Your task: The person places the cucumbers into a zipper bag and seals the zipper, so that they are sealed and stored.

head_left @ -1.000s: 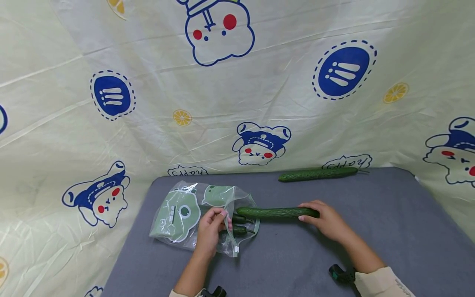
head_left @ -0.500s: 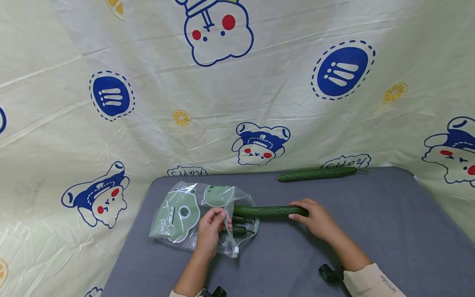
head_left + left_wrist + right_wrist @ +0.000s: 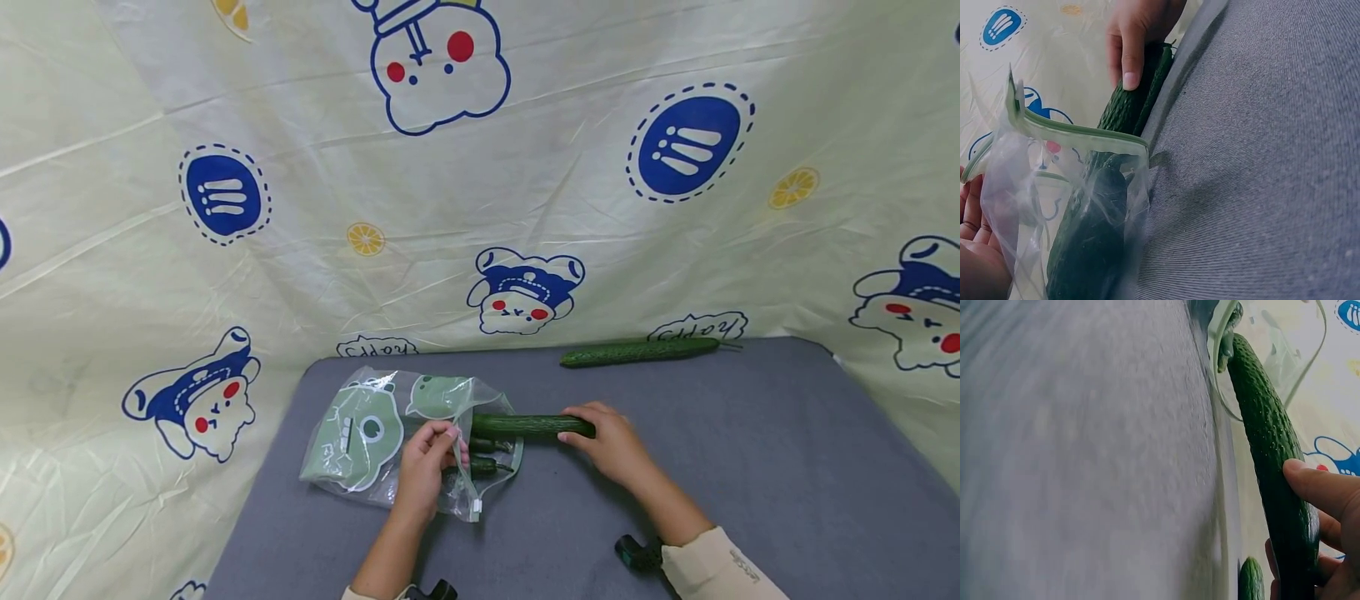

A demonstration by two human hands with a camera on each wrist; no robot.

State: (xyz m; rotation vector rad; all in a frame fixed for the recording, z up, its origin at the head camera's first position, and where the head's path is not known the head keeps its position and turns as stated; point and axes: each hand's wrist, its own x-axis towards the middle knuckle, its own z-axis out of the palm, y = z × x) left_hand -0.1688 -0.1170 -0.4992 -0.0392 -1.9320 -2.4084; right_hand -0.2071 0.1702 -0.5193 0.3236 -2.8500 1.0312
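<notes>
A clear zip bag (image 3: 318,462) with green animal prints lies at the left of the grey table, its mouth facing right. My left hand (image 3: 426,467) pinches the edge of that mouth. In my right hand (image 3: 611,446) I grip one end of a long cucumber (image 3: 525,426), thumb on the near side. Its other end is inside the bag, past the green rim (image 3: 1085,132). Two dark green vegetables with stems (image 3: 487,466) lie in the bag below it; the plastic and my left hand partly hide them. The right wrist view shows my thumb (image 3: 1313,481) pressed against the bumpy skin.
Another cucumber (image 3: 637,352) lies along the table's back edge, right of the middle. The grey table top (image 3: 750,450) runs out to the right. A printed cloth (image 3: 420,292) hangs behind and at the sides. A white zip slider (image 3: 476,505) sits at the bag's near corner.
My right hand has moved left with the cucumber, pushing it further into the bag, so less of it shows outside. My left hand has stayed at the bag's mouth.
</notes>
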